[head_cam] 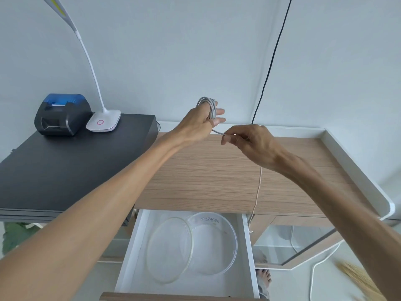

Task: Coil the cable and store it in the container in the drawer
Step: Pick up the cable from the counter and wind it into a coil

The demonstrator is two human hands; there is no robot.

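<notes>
A: Where is the thin pale-grey cable [208,106]?

B: Several loops of it sit around the fingers of the left hand [200,122], raised above the far edge of the light wood-grain desktop [208,174]. That hand is partly closed with the coil on it, its fingertips spread toward the right.

A: And the other hand?

B: The right hand [249,141] pinches the straight stretch leaving the coil, thumb and forefinger closed on it, just to the right of the left hand. The loose tail hangs below the right wrist, down past the desk's near edge.

A: The container?

B: The round clear plastic container [217,244] lies in the open white drawer [134,242] near the person, with its clear round lid [169,250] leaning against it on the left.

A: Anything to the left?

B: A black-and-blue receipt printer [61,114] and a white gooseneck desk lamp [103,120] stand on a dark side table [65,168].
</notes>
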